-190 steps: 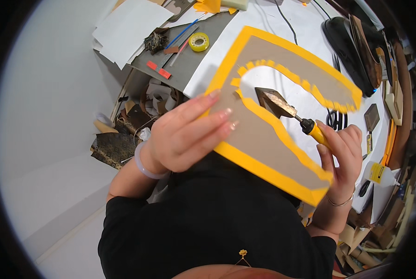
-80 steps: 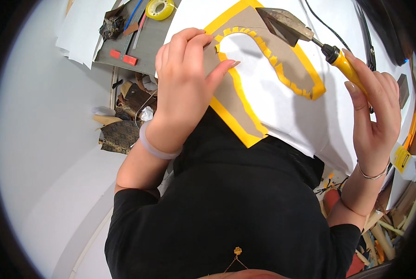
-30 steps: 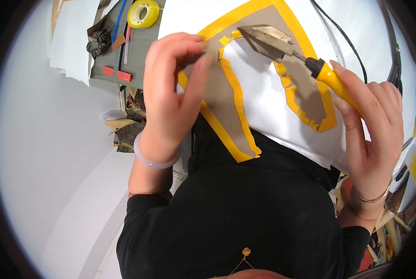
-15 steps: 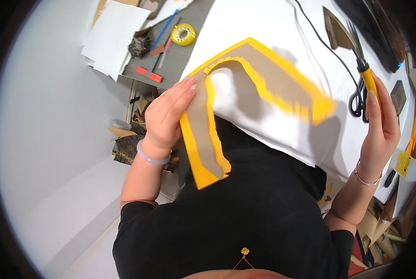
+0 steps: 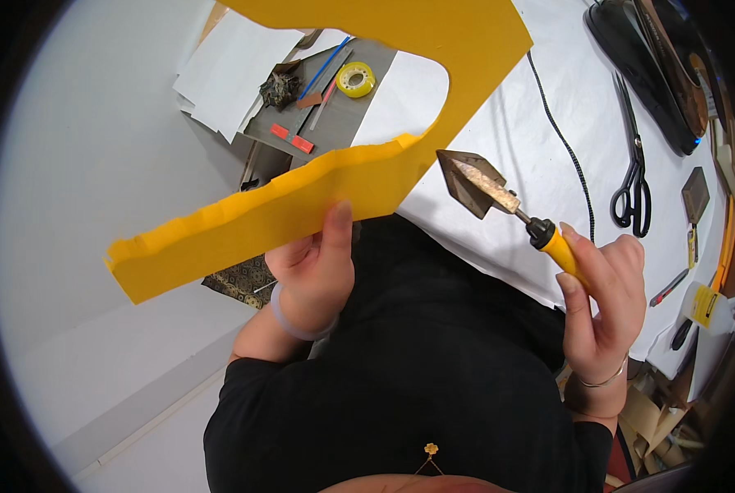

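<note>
My left hand (image 5: 314, 267) grips a bent yellow panel (image 5: 244, 222), thumb on the near face and fingers behind it. Its smooth yellow side shows, with a wavy edge along one arm and a curved cut-out in the middle. The panel's upper part runs out of view at the top. My right hand (image 5: 610, 304) is closed around the yellow handle of a small hand iron (image 5: 476, 182) with a pointed metal head. Just right of the panel's corner, the iron's tip points up and left, seemingly apart from the panel.
Black scissors (image 5: 635, 181) and a dark cord (image 5: 560, 123) lie on the white-covered table (image 5: 499, 238). A red cutter (image 5: 670, 287) and a white bottle (image 5: 710, 306) sit at the right. Yellow tape (image 5: 355, 80) and a red-ended ruler (image 5: 292, 138) lie on a grey surface, back left.
The panel has been turned over and raised, from its grey-brown backing with yellow borders to its yellow face. My right hand has brought the iron left, away from the scissors and toward the panel.
</note>
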The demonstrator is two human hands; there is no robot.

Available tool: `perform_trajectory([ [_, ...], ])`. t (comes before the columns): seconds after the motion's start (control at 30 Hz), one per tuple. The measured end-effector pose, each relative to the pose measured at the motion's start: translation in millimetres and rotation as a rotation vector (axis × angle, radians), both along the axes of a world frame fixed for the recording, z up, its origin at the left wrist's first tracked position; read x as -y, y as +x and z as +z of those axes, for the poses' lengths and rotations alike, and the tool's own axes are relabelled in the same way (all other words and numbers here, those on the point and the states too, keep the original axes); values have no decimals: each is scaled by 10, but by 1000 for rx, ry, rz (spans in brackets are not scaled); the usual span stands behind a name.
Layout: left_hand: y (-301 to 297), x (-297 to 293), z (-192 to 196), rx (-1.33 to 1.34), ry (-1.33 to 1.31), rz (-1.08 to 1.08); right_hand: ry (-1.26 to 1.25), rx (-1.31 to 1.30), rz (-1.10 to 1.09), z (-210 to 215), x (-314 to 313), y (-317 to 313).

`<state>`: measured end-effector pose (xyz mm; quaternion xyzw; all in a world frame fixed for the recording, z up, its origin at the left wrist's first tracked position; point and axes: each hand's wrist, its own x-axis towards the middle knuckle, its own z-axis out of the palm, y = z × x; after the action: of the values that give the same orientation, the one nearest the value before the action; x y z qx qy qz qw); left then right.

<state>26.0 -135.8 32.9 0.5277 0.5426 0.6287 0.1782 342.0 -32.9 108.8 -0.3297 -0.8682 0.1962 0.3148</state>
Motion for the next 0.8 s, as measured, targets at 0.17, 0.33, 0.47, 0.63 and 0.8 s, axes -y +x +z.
perform_trajectory([
  [0.17, 59, -43, 72, -76, 14, 9, 36, 59, 3, 40, 31, -33],
  [0.33, 65, -20, 106, -61, -3, -40, 36, 110, 13, 84, 43, -61],
  [0.47, 81, -17, 158, -85, -28, -29, 49, 139, 8, 120, 60, -65],
  [0.63, 154, -68, 153, -27, 51, -4, 35, 153, 15, 165, 35, -78],
  [0.8, 73, -110, 208, -359, 29, 5, 37, 128, 12, 124, -24, -79],
])
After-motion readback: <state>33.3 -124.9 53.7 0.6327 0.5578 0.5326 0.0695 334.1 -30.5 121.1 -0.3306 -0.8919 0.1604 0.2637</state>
